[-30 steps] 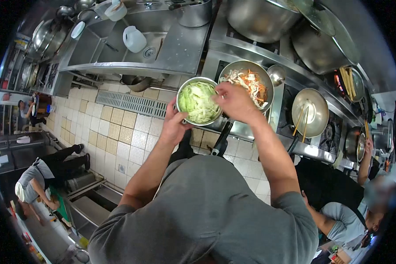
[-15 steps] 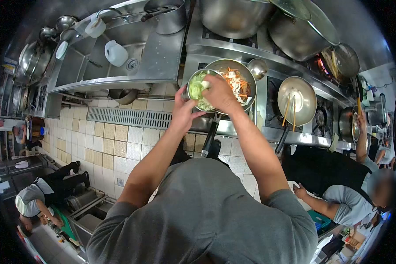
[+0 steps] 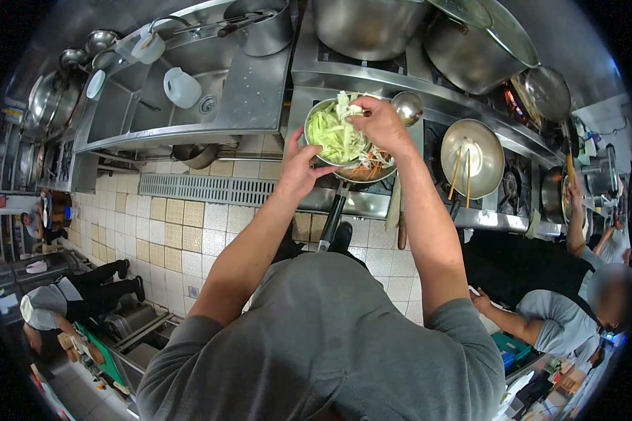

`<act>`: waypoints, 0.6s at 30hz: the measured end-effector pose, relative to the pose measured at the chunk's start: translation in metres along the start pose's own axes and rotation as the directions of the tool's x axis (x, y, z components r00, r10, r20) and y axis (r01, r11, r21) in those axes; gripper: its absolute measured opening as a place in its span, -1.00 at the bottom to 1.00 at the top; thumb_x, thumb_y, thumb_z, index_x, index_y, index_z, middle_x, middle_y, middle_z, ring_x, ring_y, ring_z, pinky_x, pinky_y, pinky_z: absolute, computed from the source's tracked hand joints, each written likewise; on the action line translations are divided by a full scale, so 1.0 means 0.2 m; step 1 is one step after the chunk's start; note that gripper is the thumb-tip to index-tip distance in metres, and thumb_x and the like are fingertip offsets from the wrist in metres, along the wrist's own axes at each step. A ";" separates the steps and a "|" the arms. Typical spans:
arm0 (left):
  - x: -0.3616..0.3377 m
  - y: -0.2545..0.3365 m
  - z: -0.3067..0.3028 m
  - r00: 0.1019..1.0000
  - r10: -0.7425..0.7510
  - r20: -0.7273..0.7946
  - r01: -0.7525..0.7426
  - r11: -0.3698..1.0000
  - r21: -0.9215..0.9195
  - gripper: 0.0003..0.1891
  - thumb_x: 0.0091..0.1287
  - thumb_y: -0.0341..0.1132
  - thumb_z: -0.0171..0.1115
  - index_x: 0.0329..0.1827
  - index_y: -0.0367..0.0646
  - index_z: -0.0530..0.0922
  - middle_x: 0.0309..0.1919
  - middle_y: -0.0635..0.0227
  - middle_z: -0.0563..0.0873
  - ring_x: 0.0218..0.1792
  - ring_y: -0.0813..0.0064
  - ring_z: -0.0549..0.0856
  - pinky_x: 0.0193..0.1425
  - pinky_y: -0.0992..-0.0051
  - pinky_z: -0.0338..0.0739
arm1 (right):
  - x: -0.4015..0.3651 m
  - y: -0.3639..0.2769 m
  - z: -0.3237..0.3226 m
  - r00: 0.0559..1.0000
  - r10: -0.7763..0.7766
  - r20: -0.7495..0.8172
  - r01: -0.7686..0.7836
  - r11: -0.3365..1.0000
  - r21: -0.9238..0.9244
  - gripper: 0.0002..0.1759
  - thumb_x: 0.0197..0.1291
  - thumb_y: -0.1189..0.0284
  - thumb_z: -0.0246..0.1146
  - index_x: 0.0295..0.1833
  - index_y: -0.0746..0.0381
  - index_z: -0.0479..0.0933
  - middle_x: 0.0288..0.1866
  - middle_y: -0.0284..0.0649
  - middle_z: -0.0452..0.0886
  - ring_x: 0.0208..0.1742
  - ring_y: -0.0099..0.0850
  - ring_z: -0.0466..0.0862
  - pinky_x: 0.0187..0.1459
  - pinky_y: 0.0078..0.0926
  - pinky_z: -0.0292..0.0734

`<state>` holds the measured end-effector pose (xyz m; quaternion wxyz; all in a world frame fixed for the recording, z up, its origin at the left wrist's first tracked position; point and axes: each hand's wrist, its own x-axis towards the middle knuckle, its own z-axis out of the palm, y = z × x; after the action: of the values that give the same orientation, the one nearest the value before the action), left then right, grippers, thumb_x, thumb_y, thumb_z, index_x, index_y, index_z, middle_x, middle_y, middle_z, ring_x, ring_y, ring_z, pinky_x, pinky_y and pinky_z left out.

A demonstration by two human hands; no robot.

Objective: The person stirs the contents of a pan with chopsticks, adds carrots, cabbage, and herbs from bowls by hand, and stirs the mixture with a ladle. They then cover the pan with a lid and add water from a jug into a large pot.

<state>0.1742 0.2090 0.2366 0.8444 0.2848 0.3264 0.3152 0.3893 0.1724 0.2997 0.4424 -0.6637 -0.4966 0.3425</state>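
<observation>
In the head view, my left hand [image 3: 302,167] grips the side of a metal bowl [image 3: 307,123] full of shredded cabbage [image 3: 331,135]. The bowl is tilted over a frying pan on the stove and covers much of it. Carrot strips and pale shreds [image 3: 366,171] show in the pan below the bowl. My right hand [image 3: 382,126] is closed on a clump of cabbage at the bowl's right edge. Toward my body points the pan's black handle [image 3: 335,219], which neither hand touches.
A ladle [image 3: 407,107] lies right of the bowl. Another pan [image 3: 495,149] with chopsticks [image 3: 457,172] sits further right. Large pots [image 3: 368,31] stand behind, and a sink [image 3: 224,74] is at left. A co-worker [image 3: 540,309] stands close on my right.
The bowl has shifted right and tipped further over the pan, hiding more of it. My right hand has risen to the bowl's right edge with cabbage in its fingers.
</observation>
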 end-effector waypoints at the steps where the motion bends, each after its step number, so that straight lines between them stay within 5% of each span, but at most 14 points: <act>1: 0.01 0.00 0.00 1.000 -0.003 0.010 0.003 1.000 0.005 -0.13 0.33 -0.44 0.19 0.64 0.08 -0.09 0.38 0.06 0.39 0.32 0.07 0.55 0.13 -0.20 0.69 | 0.00 -0.02 0.00 1.000 0.002 -0.002 -0.002 1.000 0.001 -0.75 0.24 0.52 0.42 0.02 0.33 0.67 -0.29 -0.39 0.71 -0.33 -0.64 0.61 -0.25 -0.58 0.54; 4: 0.04 0.00 -0.01 1.000 -0.009 0.018 0.009 1.000 -0.021 -0.13 0.32 -0.44 0.20 0.63 0.08 -0.08 0.39 0.06 0.37 0.32 0.05 0.54 0.13 -0.23 0.69 | 0.00 -0.04 -0.02 0.996 -0.020 -0.090 0.014 0.998 -0.065 -0.71 0.21 0.50 0.43 0.03 0.34 0.68 -0.24 -0.32 0.77 -0.27 -0.59 0.66 -0.18 -0.55 0.57; 7: 0.08 0.03 -0.06 1.000 -0.002 0.011 0.003 0.997 -0.072 -0.15 0.31 -0.43 0.20 0.61 0.11 -0.05 0.41 0.07 0.36 0.32 -0.01 0.53 0.13 -0.26 0.68 | 0.00 -0.05 -0.09 0.990 -0.021 -0.142 0.055 0.970 0.238 -0.77 0.26 0.55 0.40 0.02 0.35 0.68 -0.28 -0.38 0.73 -0.36 -0.65 0.59 -0.28 -0.60 0.51; 12: 0.10 0.14 -0.17 0.996 0.079 -0.044 -0.082 0.994 -0.066 -0.19 0.28 -0.40 0.24 0.55 0.13 0.02 0.40 0.08 0.33 0.33 -0.08 0.50 0.18 -0.34 0.64 | -0.07 0.09 -0.26 0.977 0.024 -0.213 0.056 0.932 0.359 -0.77 0.26 0.58 0.38 0.03 0.32 0.68 -0.26 -0.39 0.72 -0.34 -0.67 0.58 -0.25 -0.64 0.49; 15: 0.08 0.18 -0.26 0.990 0.112 -0.080 -0.117 0.991 -0.061 -0.21 0.28 -0.37 0.25 0.53 0.10 0.04 0.40 0.07 0.32 0.33 -0.08 0.50 0.17 -0.33 0.65 | -0.14 0.27 -0.27 0.963 0.177 -0.204 -0.055 0.868 0.493 -0.85 0.28 0.60 0.34 -0.05 0.30 0.69 -0.31 -0.41 0.70 -0.38 -0.64 0.58 -0.30 -0.61 0.49; 18: 0.04 0.22 -0.32 0.984 0.145 -0.109 -0.151 0.987 -0.050 -0.23 0.28 -0.36 0.25 0.52 0.07 0.05 0.41 0.05 0.31 0.35 -0.09 0.49 0.17 -0.28 0.67 | -0.19 0.53 -0.20 0.969 0.215 -0.119 -0.167 0.932 0.322 -0.85 0.27 0.56 0.36 -0.05 0.28 0.70 -0.32 -0.38 0.71 -0.41 -0.61 0.57 -0.34 -0.57 0.49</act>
<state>0.1171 0.2603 0.2248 0.8083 0.2668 0.3390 0.4007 0.4521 0.1135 0.2177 0.5419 -0.6554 -0.3347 0.4059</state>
